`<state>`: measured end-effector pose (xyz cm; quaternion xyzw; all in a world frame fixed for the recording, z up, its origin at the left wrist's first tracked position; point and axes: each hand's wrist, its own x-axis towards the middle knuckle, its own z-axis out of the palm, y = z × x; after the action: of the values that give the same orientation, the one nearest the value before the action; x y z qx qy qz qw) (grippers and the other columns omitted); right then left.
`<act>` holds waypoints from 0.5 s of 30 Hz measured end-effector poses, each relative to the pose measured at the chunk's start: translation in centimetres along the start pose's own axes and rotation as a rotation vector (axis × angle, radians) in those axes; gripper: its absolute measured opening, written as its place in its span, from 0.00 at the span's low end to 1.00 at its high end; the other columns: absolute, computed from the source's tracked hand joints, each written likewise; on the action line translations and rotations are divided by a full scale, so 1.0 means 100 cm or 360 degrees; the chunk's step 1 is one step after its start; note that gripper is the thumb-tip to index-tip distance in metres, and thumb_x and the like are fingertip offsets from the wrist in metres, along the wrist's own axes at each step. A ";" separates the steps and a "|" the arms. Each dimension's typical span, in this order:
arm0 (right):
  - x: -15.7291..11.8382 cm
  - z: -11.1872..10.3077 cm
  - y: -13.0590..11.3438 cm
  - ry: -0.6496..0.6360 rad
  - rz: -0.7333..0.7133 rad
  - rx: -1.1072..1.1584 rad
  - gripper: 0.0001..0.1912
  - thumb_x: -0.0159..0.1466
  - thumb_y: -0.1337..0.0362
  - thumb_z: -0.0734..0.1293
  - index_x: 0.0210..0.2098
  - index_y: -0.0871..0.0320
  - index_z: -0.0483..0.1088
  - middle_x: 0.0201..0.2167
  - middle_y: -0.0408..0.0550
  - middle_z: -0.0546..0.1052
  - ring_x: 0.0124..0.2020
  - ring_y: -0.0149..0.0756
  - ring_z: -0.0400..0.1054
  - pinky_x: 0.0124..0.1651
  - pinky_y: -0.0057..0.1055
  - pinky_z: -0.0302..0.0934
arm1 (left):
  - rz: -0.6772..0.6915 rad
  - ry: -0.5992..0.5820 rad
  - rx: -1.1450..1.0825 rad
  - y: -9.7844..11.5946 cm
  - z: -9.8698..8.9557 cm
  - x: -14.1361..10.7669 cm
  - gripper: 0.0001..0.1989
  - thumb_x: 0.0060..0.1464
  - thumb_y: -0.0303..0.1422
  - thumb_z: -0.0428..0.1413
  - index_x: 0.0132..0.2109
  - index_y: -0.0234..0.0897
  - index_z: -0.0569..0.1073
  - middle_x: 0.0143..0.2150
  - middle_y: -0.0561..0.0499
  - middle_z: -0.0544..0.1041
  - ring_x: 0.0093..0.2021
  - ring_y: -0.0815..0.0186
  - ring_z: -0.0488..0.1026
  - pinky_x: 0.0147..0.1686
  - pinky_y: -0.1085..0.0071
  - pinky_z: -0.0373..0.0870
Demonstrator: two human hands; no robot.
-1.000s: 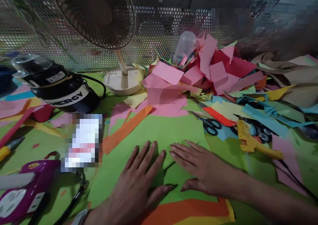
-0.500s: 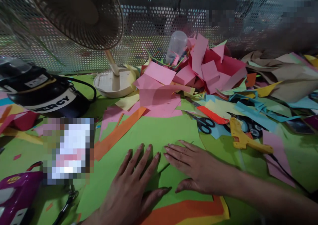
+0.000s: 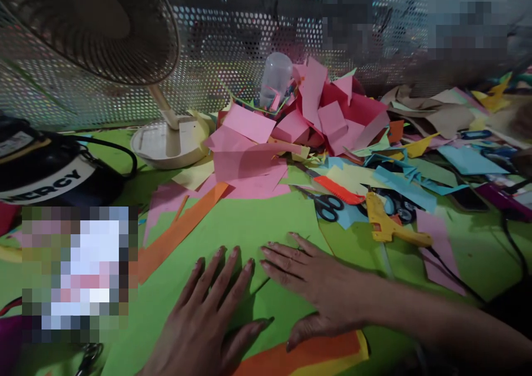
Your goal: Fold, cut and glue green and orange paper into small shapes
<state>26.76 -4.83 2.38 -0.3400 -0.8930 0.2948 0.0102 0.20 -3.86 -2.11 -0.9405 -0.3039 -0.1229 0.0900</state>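
My left hand (image 3: 211, 309) lies flat with fingers spread on a large green paper sheet (image 3: 266, 221). To its right, my right hand (image 3: 311, 282) also rests flat on the sheet, fingers stretched out toward the left. Neither hand grips anything. A thin dark line shows on the green sheet between the two hands. Orange paper (image 3: 303, 354) with a yellow edge sticks out from under the near side of the sheet. An orange strip (image 3: 183, 232) lies across the sheet's left part.
Behind are a fan (image 3: 166, 143), a pile of pink paper scraps (image 3: 249, 124) and a clear plastic cup (image 3: 276, 77). Scissors (image 3: 328, 205), a red-orange cutter (image 3: 338, 190) and a yellow glue gun (image 3: 390, 226) lie right. A black bag (image 3: 62, 171) stands left.
The view has shifted right, so objects appear further left. My right thumb sits lower, near the orange paper; both hands stay flat on the green sheet.
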 end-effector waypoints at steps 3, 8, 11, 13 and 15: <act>-0.001 -0.001 -0.001 -0.0023 0.0026 0.0045 0.45 0.67 0.42 0.57 0.71 0.65 0.38 0.72 0.59 0.39 0.72 0.47 0.30 0.69 0.54 0.14 | -0.0011 -0.0007 0.0007 0.000 0.000 -0.001 0.41 0.55 0.57 0.50 0.68 0.37 0.57 0.68 0.40 0.61 0.67 0.46 0.56 0.64 0.52 0.48; -0.001 -0.001 -0.002 -0.0025 0.0034 0.0029 0.45 0.67 0.42 0.57 0.71 0.63 0.36 0.72 0.58 0.40 0.72 0.46 0.30 0.69 0.54 0.15 | -0.0015 -0.0008 0.0004 0.001 0.000 0.000 0.41 0.55 0.57 0.50 0.68 0.37 0.58 0.68 0.40 0.62 0.67 0.46 0.57 0.63 0.52 0.50; -0.001 -0.002 0.000 0.0005 0.0003 -0.0034 0.44 0.67 0.44 0.58 0.71 0.62 0.38 0.71 0.58 0.42 0.72 0.48 0.33 0.70 0.54 0.19 | -0.0024 -0.0010 -0.0008 0.001 -0.001 0.001 0.39 0.56 0.56 0.51 0.67 0.37 0.58 0.68 0.40 0.62 0.67 0.46 0.57 0.62 0.51 0.51; 0.000 -0.002 0.001 0.0035 -0.0016 -0.0077 0.43 0.67 0.44 0.59 0.71 0.62 0.40 0.71 0.58 0.43 0.72 0.48 0.35 0.70 0.53 0.21 | -0.0032 -0.0014 -0.0023 0.001 -0.001 0.001 0.39 0.56 0.55 0.51 0.67 0.37 0.58 0.68 0.40 0.62 0.67 0.46 0.56 0.62 0.50 0.51; 0.001 -0.002 0.003 0.0051 -0.0024 -0.0094 0.43 0.67 0.44 0.59 0.71 0.63 0.42 0.71 0.58 0.44 0.72 0.48 0.35 0.70 0.53 0.22 | -0.0029 -0.0014 -0.0042 0.001 -0.001 0.000 0.39 0.57 0.54 0.51 0.67 0.37 0.58 0.68 0.39 0.62 0.67 0.45 0.56 0.62 0.50 0.51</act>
<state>26.91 -4.55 2.37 -0.3380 -0.9035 0.2629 0.0167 0.26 -3.99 -2.00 -0.9393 -0.3113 -0.1235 0.0750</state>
